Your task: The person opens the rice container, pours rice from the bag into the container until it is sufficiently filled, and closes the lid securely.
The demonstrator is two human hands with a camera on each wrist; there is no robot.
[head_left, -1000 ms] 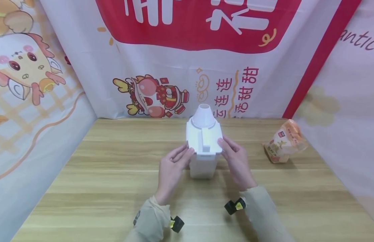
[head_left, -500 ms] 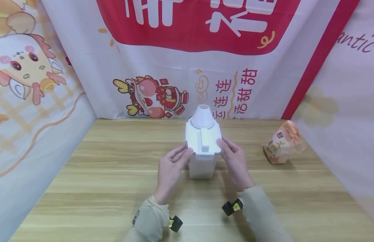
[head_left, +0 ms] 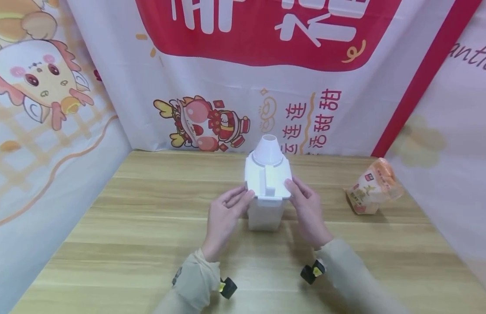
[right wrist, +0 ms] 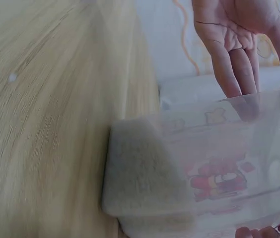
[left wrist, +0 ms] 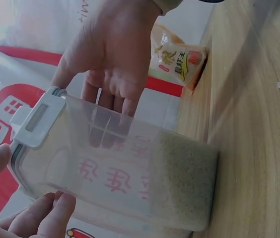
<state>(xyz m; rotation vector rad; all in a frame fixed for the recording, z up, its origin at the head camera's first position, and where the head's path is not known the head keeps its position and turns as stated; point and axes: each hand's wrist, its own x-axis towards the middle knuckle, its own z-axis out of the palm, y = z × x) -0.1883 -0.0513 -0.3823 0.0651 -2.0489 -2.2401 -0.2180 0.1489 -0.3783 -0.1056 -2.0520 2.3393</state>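
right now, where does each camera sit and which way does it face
Head: on the person's head, facing forward and down at the container on the table; left hand, right hand and sleeves show.
Left wrist: worn there, faces rightward across the container to the snack bag; left fingertips at lower left, right hand beyond.
Right wrist: worn there, faces leftward across the container; right fingertips at lower right, left hand beyond.
Both wrist views share the container's grainy contents.

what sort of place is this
Probably an indoor booth set up for tabletop work, though no wider room shows: printed cloths wall three sides of a wooden-looking table, which bears a container and a bag.
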